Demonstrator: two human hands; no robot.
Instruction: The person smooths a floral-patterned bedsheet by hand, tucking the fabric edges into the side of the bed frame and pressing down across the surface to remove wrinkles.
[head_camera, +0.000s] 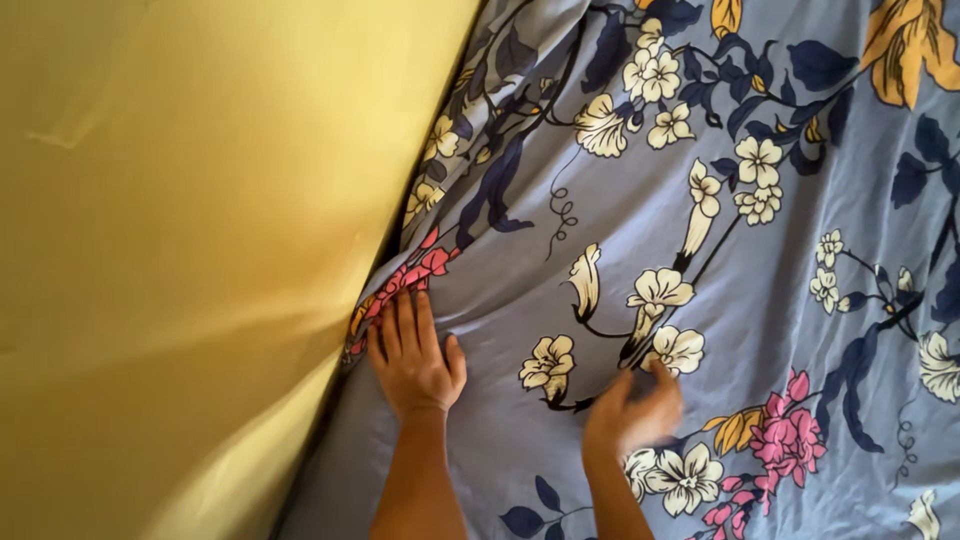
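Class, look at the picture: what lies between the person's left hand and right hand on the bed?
Only floral sheet: a cream flower print with dark stems lies between the left hand and the right hand, in the head view.

wall (180, 250) left, hands on sheet (760, 330) right

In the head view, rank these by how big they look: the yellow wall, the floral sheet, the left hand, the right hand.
1. floral sheet, largest, filling most of the frame.
2. yellow wall, somewhat smaller.
3. left hand and right hand: unranked; the left lies flat, the right is curled and blurred.
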